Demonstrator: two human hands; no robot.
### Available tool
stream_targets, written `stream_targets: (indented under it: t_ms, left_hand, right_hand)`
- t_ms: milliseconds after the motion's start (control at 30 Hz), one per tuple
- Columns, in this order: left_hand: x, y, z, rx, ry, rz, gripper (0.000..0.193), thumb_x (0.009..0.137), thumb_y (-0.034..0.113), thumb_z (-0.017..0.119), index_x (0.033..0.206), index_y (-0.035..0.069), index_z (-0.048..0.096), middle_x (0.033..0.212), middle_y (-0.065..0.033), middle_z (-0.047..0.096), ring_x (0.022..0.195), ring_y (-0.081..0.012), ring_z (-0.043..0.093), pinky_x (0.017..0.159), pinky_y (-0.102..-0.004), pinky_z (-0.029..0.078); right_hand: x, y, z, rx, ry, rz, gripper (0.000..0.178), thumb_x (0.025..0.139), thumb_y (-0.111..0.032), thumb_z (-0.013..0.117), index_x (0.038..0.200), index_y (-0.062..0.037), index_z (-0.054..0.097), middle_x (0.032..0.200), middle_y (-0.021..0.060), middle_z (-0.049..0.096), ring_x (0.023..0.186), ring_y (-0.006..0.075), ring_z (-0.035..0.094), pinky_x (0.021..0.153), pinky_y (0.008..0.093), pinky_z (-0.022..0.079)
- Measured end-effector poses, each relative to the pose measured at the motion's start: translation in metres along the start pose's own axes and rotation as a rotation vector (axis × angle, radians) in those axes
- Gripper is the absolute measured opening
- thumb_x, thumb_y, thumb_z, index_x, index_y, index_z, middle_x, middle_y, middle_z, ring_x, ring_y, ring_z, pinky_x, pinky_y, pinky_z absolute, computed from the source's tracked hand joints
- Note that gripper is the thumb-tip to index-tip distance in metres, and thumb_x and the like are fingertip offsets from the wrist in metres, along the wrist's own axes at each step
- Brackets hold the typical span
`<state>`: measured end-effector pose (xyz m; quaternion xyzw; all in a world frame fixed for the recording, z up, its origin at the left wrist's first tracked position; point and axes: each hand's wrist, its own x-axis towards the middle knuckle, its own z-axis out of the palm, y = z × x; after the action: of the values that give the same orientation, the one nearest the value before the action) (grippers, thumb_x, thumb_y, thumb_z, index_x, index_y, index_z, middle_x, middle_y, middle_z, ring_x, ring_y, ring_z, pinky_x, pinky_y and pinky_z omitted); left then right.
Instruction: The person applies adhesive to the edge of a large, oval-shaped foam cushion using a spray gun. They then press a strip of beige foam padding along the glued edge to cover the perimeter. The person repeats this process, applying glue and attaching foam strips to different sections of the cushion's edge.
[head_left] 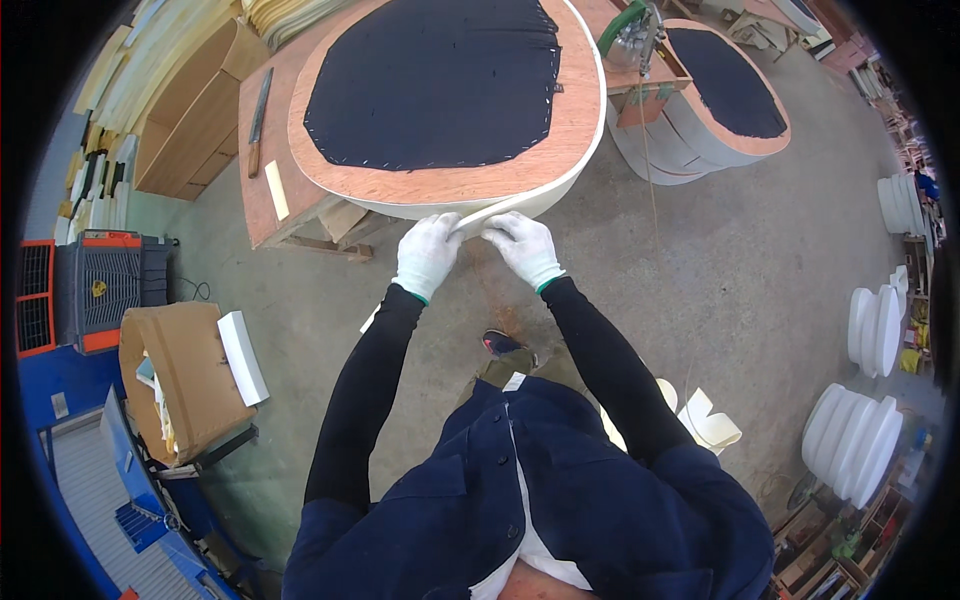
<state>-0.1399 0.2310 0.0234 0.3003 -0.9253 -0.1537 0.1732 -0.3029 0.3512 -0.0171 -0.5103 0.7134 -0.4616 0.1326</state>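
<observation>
Navy jacket (600, 490): foreground, six o'clock.
Left hand (428, 252): gloved, eleven o'clock, fingers pinched on a pale strip (484, 214), twelve o'clock.
Right hand (523, 246): one o'clock, likewise gripping.
Oval wooden panel (400, 183): beyond, twelve o'clock.

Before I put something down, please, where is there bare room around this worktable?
Widest: the concrete floor between the farther oval frame and the white rounded slabs at right. On the worktable, only a narrow strip shows between the long-bladed knife and the nearer oval frame. Crowded: that frame's near edge, where the left hand and right hand pinch pale edging.
</observation>
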Motion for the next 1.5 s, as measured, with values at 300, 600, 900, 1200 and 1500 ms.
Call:
stream_targets:
  t_ms: [300,600,900,1200,1500]
  left_hand:
    - [0.004,-0.003,-0.004,-0.051,-0.017,-0.041,0.026,0.087,0.022,0.074,0.109,0.007,0.071,0.097,-0.0143,0.073,0.093,-0.0335,0.070,0.083,-0.0429,0.056]
    - [-0.044,-0.048,-0.014,0.038,-0.143,-0.179,0.032,0.082,0.022,0.074,0.111,0.012,0.069,0.098,-0.0113,0.072,0.094,-0.0324,0.070,0.083,-0.0444,0.056]
    - [-0.078,-0.126,-0.042,0.209,-0.150,-0.256,0.024,0.084,0.021,0.070,0.107,0.017,0.072,0.098,-0.0084,0.072,0.094,-0.0310,0.070,0.083,-0.0456,0.056]
    - [-0.048,-0.153,-0.069,0.145,-0.126,-0.269,0.025,0.086,0.027,0.074,0.108,0.014,0.073,0.097,-0.0105,0.073,0.095,-0.0317,0.070,0.083,-0.0457,0.055]
    - [-0.029,-0.182,-0.086,0.100,-0.093,-0.216,0.025,0.087,0.026,0.075,0.107,0.013,0.073,0.099,-0.0108,0.073,0.097,-0.0315,0.070,0.085,-0.0443,0.054]
  right_hand:
    - [0.017,-0.002,0.001,-0.068,-0.033,0.005,0.023,0.086,-0.023,0.078,0.101,-0.0058,0.077,0.095,0.0132,0.075,0.087,0.0305,0.072,0.079,0.0377,0.056]
    - [0.017,0.000,0.005,-0.035,-0.015,0.017,0.021,0.086,-0.023,0.077,0.100,-0.0068,0.077,0.097,0.0123,0.075,0.088,0.0295,0.073,0.080,0.0365,0.057]
    - [0.014,-0.003,0.009,-0.071,0.018,0.014,0.022,0.087,-0.023,0.076,0.101,-0.0059,0.076,0.097,0.0128,0.075,0.088,0.0301,0.073,0.079,0.0370,0.057]
    - [0.019,-0.037,0.035,-0.047,-0.203,-0.145,0.019,0.089,-0.021,0.074,0.104,-0.0102,0.075,0.102,0.0095,0.073,0.095,0.0297,0.071,0.084,0.0388,0.056]
    - [0.036,-0.044,0.052,-0.154,-0.229,-0.103,0.022,0.088,-0.019,0.074,0.108,-0.0088,0.074,0.102,0.0119,0.073,0.094,0.0305,0.071,0.083,0.0385,0.056]
